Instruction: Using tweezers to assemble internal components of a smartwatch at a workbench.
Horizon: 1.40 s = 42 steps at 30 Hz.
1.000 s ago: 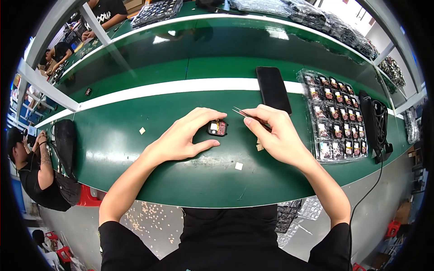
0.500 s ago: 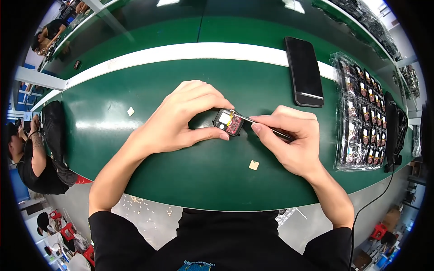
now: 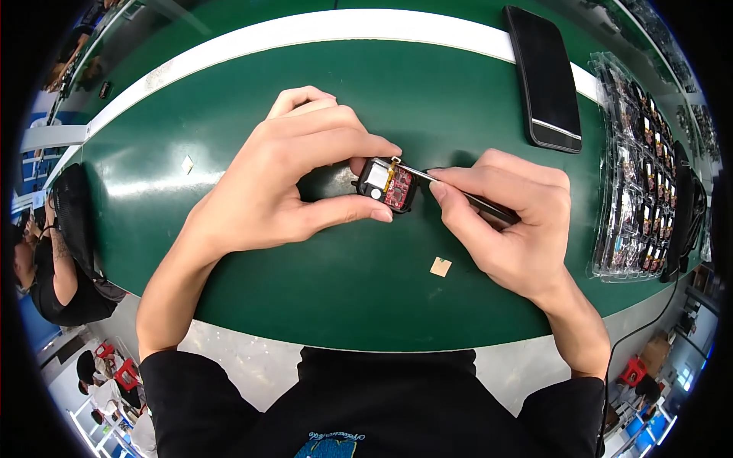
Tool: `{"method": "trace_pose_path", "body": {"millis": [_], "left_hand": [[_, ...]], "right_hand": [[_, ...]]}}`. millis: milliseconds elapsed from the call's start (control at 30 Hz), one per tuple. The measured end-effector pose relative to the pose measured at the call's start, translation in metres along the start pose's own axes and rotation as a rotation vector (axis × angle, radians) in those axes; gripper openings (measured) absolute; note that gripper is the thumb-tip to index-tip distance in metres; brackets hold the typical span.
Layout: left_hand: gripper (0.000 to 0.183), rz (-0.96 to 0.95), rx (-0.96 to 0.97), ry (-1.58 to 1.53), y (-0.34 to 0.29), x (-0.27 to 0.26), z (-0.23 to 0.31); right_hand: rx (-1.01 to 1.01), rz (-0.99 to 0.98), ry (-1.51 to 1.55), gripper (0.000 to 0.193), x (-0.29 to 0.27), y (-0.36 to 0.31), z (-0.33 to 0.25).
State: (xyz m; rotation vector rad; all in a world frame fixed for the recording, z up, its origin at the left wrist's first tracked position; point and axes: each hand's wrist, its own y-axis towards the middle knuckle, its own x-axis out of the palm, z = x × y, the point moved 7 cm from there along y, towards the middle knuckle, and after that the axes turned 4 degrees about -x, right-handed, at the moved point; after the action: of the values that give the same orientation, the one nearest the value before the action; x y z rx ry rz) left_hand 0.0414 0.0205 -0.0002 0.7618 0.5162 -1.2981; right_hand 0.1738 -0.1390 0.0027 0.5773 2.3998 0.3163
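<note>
Between its thumb and fingers, my left hand (image 3: 284, 172) grips a small open watch case (image 3: 372, 182). The black housing shows a red circuit board (image 3: 400, 188), a white block and a yellow flex strip (image 3: 390, 175). My right hand (image 3: 513, 217) is closed in a pen-like grip on slim dark tweezers (image 3: 489, 208). Their thin metal tip reaches the case's upper edge, by the end of the flex strip. Whether the tip presses on it or pinches it is too small to tell.
A beige square piece (image 3: 440, 266) lies near my right wrist, a pale one (image 3: 188, 164) far left. A black phone (image 3: 544, 80) rests across the white strip. Clear trays (image 3: 611, 168) of similar small units stand right, beside a black bag and cable. Another person (image 3: 57, 259) sits left.
The view has shifted and come closer. The tweezers' tip has moved from the case's right side to its upper edge near the flex strip. Both hands keep their grips.
</note>
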Motion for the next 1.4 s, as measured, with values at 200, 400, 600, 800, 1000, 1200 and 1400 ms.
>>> {"method": "trace_pose_path", "body": {"millis": [200, 400, 600, 800, 1000, 1200, 1400], "left_hand": [[0.056, -0.007, -0.090, -0.010, 0.002, 0.000, 0.000], [0.052, -0.003, -0.063, 0.016, 0.002, -0.001, 0.001], [0.052, -0.002, -0.044, 0.051, 0.003, 0.000, 0.000], [0.055, -0.062, -0.058, -0.098, 0.004, -0.005, -0.011], [0.059, -0.066, -0.041, -0.089, 0.004, -0.005, -0.010], [0.059, -0.070, -0.046, -0.084, 0.004, -0.004, -0.011], [0.060, -0.081, -0.044, -0.061, 0.005, -0.004, -0.010]], "right_hand": [[-0.033, 0.025, -0.011, 0.014, -0.002, -0.002, 0.001], [-0.216, 0.085, -0.206, 0.023, -0.004, -0.006, -0.013], [-0.222, 0.082, -0.200, 0.025, 0.002, -0.006, -0.011], [-0.010, 0.011, 0.056, 0.017, -0.001, -0.003, -0.001], [0.028, -0.018, 0.074, 0.016, -0.002, -0.002, 0.001], [0.003, -0.008, 0.045, 0.016, 0.000, -0.002, 0.001], [-0.026, -0.015, 0.020, 0.016, 0.001, -0.002, 0.000]]}}
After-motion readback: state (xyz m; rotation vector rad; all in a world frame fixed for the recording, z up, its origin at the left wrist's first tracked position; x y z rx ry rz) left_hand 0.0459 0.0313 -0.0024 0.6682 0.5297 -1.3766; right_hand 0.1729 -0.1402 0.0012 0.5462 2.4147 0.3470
